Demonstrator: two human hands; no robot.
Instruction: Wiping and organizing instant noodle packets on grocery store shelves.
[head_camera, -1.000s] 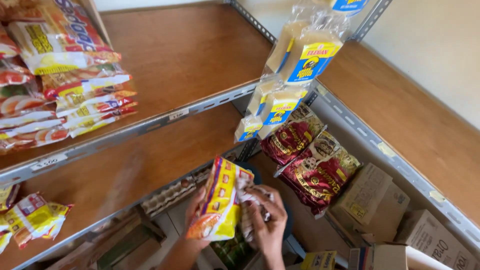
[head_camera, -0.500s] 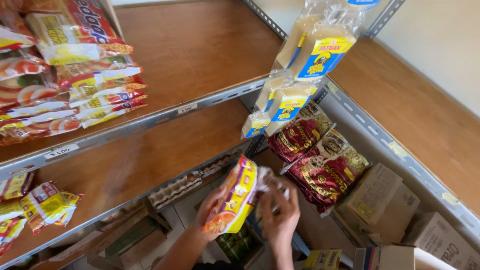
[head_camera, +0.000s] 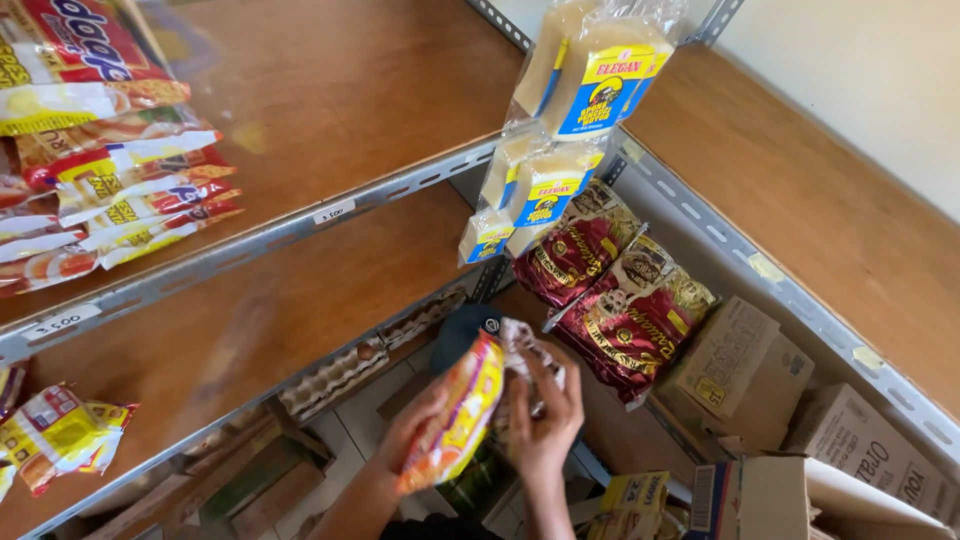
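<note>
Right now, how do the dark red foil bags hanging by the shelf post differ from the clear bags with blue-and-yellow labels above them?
The dark red foil bags are opaque with gold print; the clear bags with blue-and-yellow labels show pale contents. The red bags hang lower, near the cardboard boxes; the clear ones reach above the upper shelf edge. Both hang in strips by the post.

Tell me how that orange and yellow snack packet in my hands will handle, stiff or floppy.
The orange and yellow packet is probably floppy: it curves between the left hand and right hand. Likely light. Its glossy film may be slippery.
</note>
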